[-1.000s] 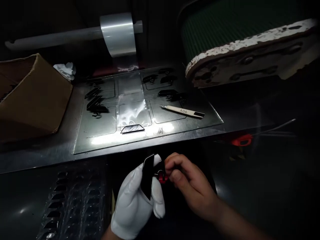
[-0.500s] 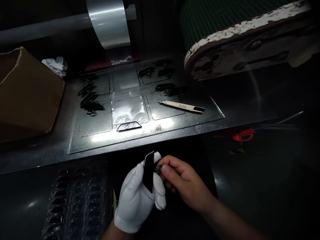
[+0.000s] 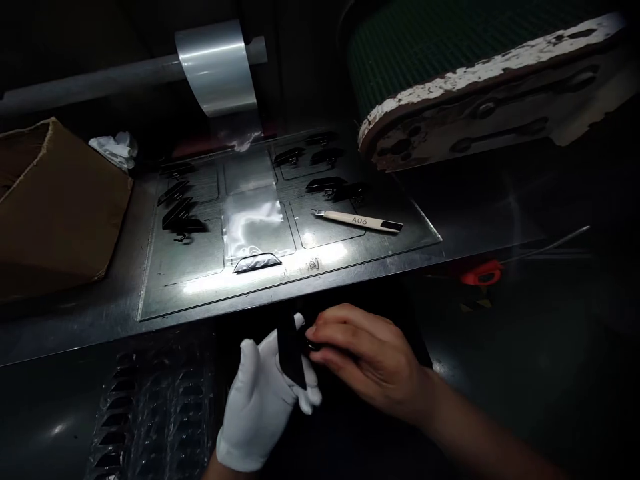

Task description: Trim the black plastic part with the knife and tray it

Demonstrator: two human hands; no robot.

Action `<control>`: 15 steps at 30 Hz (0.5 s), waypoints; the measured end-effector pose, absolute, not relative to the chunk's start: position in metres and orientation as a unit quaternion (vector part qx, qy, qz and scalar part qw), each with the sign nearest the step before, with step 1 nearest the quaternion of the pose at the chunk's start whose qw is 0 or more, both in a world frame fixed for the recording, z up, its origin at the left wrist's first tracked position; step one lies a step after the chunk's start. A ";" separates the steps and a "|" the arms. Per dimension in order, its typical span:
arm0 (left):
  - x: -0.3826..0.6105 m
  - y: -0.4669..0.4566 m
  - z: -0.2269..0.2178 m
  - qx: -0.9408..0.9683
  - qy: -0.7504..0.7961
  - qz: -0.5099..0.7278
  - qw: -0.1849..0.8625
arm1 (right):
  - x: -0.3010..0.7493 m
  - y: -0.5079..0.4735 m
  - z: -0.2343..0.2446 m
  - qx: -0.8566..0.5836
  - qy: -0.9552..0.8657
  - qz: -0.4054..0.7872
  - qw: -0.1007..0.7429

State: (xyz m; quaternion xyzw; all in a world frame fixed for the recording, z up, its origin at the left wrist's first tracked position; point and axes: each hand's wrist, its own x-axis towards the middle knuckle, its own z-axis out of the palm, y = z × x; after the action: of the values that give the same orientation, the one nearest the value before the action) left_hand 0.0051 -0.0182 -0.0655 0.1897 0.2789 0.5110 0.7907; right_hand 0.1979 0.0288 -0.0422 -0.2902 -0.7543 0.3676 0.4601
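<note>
My left hand (image 3: pixel 263 393), in a white glove, supports a glossy black slanted-ended part (image 3: pixel 290 353) across its fingers. The thumb stands away from the part, and some fingers are hidden behind it. My bare right hand (image 3: pixel 365 353) pinches the small dark fitting (image 3: pixel 313 345) at the part's right side; the fingertips mostly cover it. On the sheet ahead, a similar part (image 3: pixel 257 263) with a shiny face lies near the front edge. More black parts (image 3: pixel 183 220) lie in a left group, and others (image 3: pixel 327 185) in a right group.
A pale craft knife (image 3: pixel 357 221) marked A06 lies on the clear sheet (image 3: pixel 165 293). Left stands a cardboard box (image 3: pixel 65 213), with a film roll (image 3: pixel 217 70) behind. A green ribbed machine part (image 3: pixel 425 60) overhangs the right. Clear trays (image 3: pixel 150 407) sit lower left; a red-handled tool (image 3: pixel 483 272) is right.
My left thumb has lifted off the black part, which has moved slightly left and down. My right hand has turned, its fingers now over the fitting. The view has shifted a little.
</note>
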 end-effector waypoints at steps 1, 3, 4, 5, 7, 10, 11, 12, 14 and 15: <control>0.005 -0.019 -0.065 0.202 0.257 0.515 0.792 | 0.200 0.034 -0.042 -0.266 -0.789 0.334 0.442; 0.006 -0.021 -0.066 0.226 0.223 0.520 0.793 | 0.204 0.041 -0.041 -0.242 -0.824 0.313 0.405; 0.008 -0.022 -0.066 0.234 0.212 0.521 0.793 | 0.206 0.043 -0.041 -0.237 -0.830 0.316 0.394; 0.011 -0.023 -0.067 0.239 0.207 0.523 0.791 | 0.207 0.044 -0.041 -0.234 -0.830 0.324 0.389; 0.016 -0.024 -0.069 0.240 0.206 0.530 0.787 | 0.209 0.042 -0.041 -0.233 -0.817 0.359 0.387; 0.024 -0.025 -0.075 0.235 0.211 0.541 0.779 | 0.210 0.037 -0.042 -0.284 -0.732 0.504 0.360; 0.026 -0.026 -0.076 0.237 0.213 0.544 0.776 | 0.210 0.036 -0.042 -0.308 -0.684 0.565 0.344; 0.026 -0.026 -0.077 0.243 0.216 0.543 0.774 | 0.210 0.035 -0.043 -0.326 -0.638 0.618 0.323; 0.025 -0.025 -0.076 0.263 0.248 0.519 0.775 | 0.209 0.037 -0.041 -0.340 -0.588 0.676 0.287; 0.023 -0.023 -0.074 0.274 0.274 0.500 0.774 | 0.209 0.039 -0.040 -0.342 -0.593 0.676 0.272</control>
State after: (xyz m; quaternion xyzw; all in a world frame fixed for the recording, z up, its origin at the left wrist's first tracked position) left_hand 0.0233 -0.0235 -0.0735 0.2742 0.2742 0.4999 0.7744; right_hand 0.2091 0.0388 -0.0399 -0.3423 -0.5929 0.6764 0.2717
